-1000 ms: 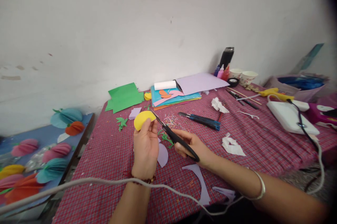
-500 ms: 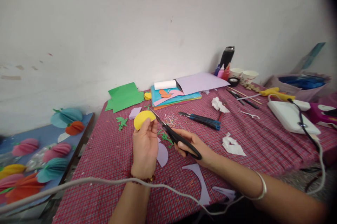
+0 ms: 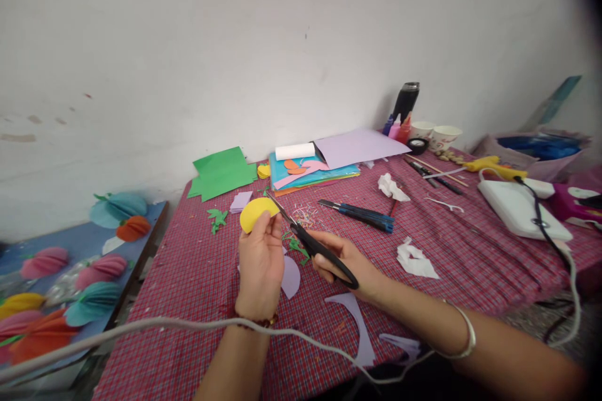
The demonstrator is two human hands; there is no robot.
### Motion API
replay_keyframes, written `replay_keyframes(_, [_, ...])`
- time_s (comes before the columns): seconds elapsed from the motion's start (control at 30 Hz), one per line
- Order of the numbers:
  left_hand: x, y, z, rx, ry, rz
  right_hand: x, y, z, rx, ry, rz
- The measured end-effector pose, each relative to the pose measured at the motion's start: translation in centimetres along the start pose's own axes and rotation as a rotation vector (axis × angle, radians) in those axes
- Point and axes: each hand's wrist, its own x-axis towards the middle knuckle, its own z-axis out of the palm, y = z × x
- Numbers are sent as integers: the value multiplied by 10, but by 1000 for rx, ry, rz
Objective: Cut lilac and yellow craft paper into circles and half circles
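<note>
A yellow paper piece with a rounded edge is pinched in my left hand, above the checked tablecloth. My right hand grips black-handled scissors, whose blades point up and left. Their tips lie at the right edge of the yellow paper; I cannot tell how far apart the blades are. Below the hands are a rounded lilac paper piece, partly hidden by my left hand, and green paper scraps. A curved lilac offcut lies near the front edge.
A blue-handled cutter-like tool lies beyond the scissors. Green sheets and a lilac sheet are at the back. A yellow glue gun sits right, by a white box. A pale cable crosses in front. Folded paper shapes stand left.
Almost nothing differs. The yellow paper and my left hand have shifted very slightly right, and the scissors stay at the paper's edge.
</note>
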Motion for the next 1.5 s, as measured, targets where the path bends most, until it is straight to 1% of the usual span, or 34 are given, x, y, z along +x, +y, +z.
replay_keyframes(0.27, [0, -1, 1, -52, 45, -58, -1, -1, 2, 21, 5, -5])
replay_keyframes(0.5, [0, 0, 1, -46, 55, -64, -1, -1, 1, 9, 8, -25])
replay_keyframes(0.73, [2, 3, 1, -21, 38, -68, -1, -3, -1, 53, 13, 11])
replay_keyframes(0.87, [4, 5, 0, 5, 30, -66, 1, -2, -4, 41, 15, 37])
replay_keyframes(1.2, [5, 7, 0, 19, 21, -70, -1, 0, -10, 36, -36, 11])
replay_keyframes(1.5, [5, 7, -1, 44, -1, -63, 1, 0, -10, 76, -11, 45])
